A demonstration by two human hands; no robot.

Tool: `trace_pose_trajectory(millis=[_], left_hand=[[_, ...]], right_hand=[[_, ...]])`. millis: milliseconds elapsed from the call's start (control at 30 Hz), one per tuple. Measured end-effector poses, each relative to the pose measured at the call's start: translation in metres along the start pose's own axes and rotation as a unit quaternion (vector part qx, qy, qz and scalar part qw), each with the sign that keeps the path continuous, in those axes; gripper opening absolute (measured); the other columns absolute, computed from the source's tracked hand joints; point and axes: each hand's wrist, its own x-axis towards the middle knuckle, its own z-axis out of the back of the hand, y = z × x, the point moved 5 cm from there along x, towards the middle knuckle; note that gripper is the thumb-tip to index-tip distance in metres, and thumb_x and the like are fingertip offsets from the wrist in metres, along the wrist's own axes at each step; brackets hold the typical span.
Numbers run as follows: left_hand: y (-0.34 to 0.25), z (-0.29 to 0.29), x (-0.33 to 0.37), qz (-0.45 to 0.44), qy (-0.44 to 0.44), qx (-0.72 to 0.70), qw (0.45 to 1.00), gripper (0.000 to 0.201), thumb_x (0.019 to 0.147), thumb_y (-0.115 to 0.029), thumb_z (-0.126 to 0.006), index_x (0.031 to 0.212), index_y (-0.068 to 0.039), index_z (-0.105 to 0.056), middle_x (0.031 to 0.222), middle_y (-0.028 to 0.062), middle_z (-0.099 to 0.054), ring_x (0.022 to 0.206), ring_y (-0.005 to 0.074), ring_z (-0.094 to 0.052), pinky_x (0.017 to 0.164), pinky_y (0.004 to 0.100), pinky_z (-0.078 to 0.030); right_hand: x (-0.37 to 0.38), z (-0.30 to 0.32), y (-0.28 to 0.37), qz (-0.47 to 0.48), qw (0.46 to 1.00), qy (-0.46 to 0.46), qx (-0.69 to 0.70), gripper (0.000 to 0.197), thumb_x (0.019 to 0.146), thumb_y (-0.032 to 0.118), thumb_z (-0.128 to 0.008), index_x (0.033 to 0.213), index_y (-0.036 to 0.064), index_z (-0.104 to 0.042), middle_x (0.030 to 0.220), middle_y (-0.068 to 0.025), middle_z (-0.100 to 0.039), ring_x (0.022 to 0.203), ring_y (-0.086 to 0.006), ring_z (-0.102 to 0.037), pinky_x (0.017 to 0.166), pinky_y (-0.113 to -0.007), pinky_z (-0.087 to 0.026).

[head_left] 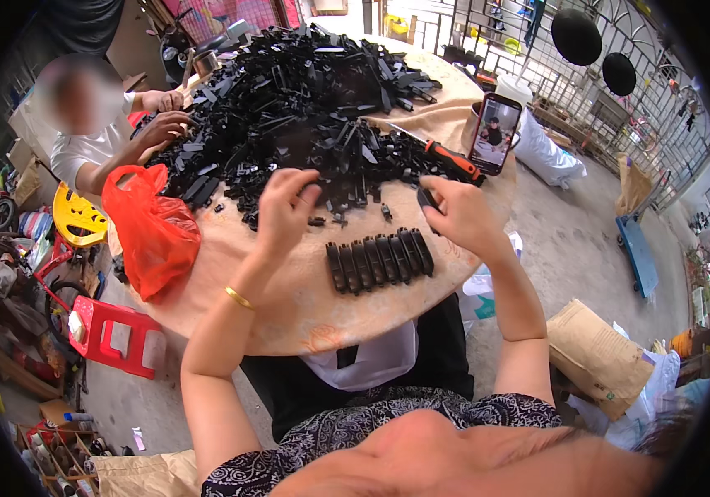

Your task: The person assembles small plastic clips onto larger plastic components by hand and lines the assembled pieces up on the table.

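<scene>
Near the edge of a large heap of black plastic parts (288,108), my left hand (284,207) is raised with its fingers curled toward the thumb. Whatever may lie between those fingertips is too small to make out. On the other side, my right hand (464,217) grips a short black plastic part (428,199) between thumb and fingers. Between my forearms, several long black pieces (380,262) stand side by side in a neat row on the cloth. A single small black part (386,213) lies just beyond that row.
A tan cloth (288,319) covers the round table. At the right stand a phone (495,137) and a screwdriver with an orange-red handle (452,161). A red plastic bag (152,236) sits at the left edge. Across the heap, a co-worker's hands (166,124) touch the parts. A red stool (119,335) stands below left.
</scene>
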Motion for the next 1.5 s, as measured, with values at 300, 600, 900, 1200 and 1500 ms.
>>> trace_pose_trajectory(millis=[300, 600, 900, 1200, 1500], left_hand=[[0.021, -0.025, 0.063, -0.058, -0.013, 0.309, 0.949, 0.036, 0.077, -0.022, -0.062, 0.104, 0.0, -0.055, 0.091, 0.014, -0.057, 0.088, 0.0304, -0.052, 0.079, 0.0349, -0.042], [0.027, -0.027, 0.062, -0.017, -0.048, 0.203, 0.978, 0.016, 0.076, -0.014, -0.061, 0.085, 0.0, -0.059, 0.081, 0.0143, -0.059, 0.075, 0.0292, -0.056, 0.068, 0.0351, -0.046], [0.024, 0.012, 0.027, 0.123, -0.003, -0.004, 0.992, 0.013, 0.077, -0.006, -0.06, 0.087, 0.002, -0.061, 0.075, 0.0088, -0.055, 0.055, 0.0124, -0.056, 0.052, 0.0232, -0.045], [0.032, -0.002, 0.014, 0.094, 0.131, 0.044, 0.986, 0.031, 0.066, 0.0, -0.065, 0.097, 0.001, -0.06, 0.075, 0.0056, -0.051, 0.06, 0.0135, -0.055, 0.056, 0.0232, -0.046], [0.039, -0.018, 0.012, 0.221, 0.158, -0.235, 0.934, 0.027, 0.078, 0.001, -0.059, 0.104, 0.002, -0.055, 0.077, 0.003, -0.059, 0.067, 0.0079, -0.056, 0.061, 0.0203, -0.048]], right_hand=[[-0.05, -0.021, -0.008, 0.019, 0.994, 0.101, -0.042, 0.021, 0.074, 0.016, -0.055, 0.089, 0.0016, -0.054, 0.074, -0.0195, -0.057, 0.07, -0.0361, -0.057, 0.064, -0.042, -0.046], [-0.05, -0.027, -0.024, 0.015, 0.995, 0.087, -0.044, 0.018, 0.076, 0.011, -0.056, 0.092, 0.0028, -0.059, 0.082, -0.0176, -0.058, 0.076, -0.0352, -0.057, 0.067, -0.04, -0.046], [0.008, -0.031, -0.076, 0.042, 0.991, -0.016, -0.123, 0.008, 0.077, 0.011, -0.055, 0.08, 0.0069, -0.061, 0.077, -0.0111, -0.056, 0.076, -0.0272, -0.057, 0.064, -0.037, -0.047], [0.057, -0.046, -0.042, -0.006, 0.999, 0.027, 0.031, 0.008, 0.073, 0.009, -0.058, 0.078, 0.004, -0.06, 0.075, -0.0118, -0.061, 0.071, -0.0253, -0.06, 0.065, -0.033, -0.048], [0.088, -0.086, -0.007, -0.03, 0.91, 0.129, 0.393, 0.023, 0.081, 0.006, -0.059, 0.102, -0.0008, -0.06, 0.077, -0.0004, -0.058, 0.061, -0.0049, -0.052, 0.056, -0.018, -0.046]])
